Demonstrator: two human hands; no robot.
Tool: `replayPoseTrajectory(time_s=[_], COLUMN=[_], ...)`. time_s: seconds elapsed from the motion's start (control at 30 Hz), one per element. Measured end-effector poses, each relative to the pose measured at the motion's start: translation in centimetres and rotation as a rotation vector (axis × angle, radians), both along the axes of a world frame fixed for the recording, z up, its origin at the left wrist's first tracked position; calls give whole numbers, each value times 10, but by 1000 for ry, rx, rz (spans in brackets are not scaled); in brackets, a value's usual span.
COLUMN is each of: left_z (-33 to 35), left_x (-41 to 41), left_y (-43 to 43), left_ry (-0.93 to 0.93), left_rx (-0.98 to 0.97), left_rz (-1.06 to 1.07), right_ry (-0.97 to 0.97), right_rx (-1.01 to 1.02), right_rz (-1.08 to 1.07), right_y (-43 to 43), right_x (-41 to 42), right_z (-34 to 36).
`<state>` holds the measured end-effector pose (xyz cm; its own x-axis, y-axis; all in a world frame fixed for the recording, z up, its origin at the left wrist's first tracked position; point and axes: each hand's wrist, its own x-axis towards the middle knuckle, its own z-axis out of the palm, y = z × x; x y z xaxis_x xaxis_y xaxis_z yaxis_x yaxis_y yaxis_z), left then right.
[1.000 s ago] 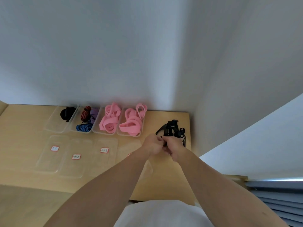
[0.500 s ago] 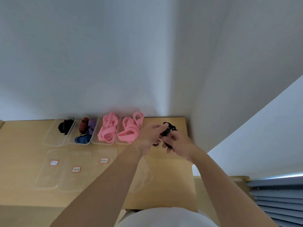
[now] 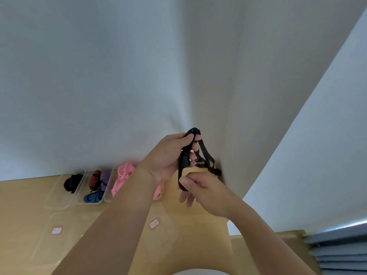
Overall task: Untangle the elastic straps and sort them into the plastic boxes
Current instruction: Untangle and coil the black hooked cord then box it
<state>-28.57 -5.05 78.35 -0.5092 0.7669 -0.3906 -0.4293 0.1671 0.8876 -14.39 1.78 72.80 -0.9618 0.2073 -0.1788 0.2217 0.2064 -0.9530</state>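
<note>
while our left hand (image 3: pixel 165 155) pinches the black strap (image 3: pixel 183 161) high above the surface's far right corner, our right hand (image 3: pixel 200 190) grips its lower end, the strap hanging near-vertical between them.

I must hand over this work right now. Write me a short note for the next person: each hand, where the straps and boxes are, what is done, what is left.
Left hand: raised, gripping the top of the black strap tangle.
Right hand: pinching the tangle's lower loop.
Boxes in a row at the wall: black strap in the leftmost box; red, purple and blue straps in the next; pink straps in the ones after, partly hidden by the arm.
Lids lie on the table in front.
Done: those straps sorted.
Left: untangle the black bundle and box it.
</note>
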Motion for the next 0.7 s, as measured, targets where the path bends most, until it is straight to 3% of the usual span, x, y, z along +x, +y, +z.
replayPoseTrajectory(time_s=[0.1, 0.2, 0.27, 0.33, 0.57, 0.7], left_z=[16, 29, 35, 40, 46, 47], left_x=[0, 1, 3, 7, 6, 0], left_y=[-5, -10, -13, -16, -38, -62], left_ry=[150, 209, 211, 206, 219, 233], left_rx=[-83, -154, -199, -224, -259, -358], left_rz=[16, 2, -35, -85, -140, -193], right_ry=[228, 401, 396, 343, 304, 150], right_rx=[-112, 205, 452, 472, -105, -190], right_rz=[-349, -635, -582, -444, -162, -4], right_y=[0, 12, 22, 28, 33, 45], right_x=[-1, -7, -17, -29, -49, -49], right_z=[5, 11, 15, 25, 47, 46])
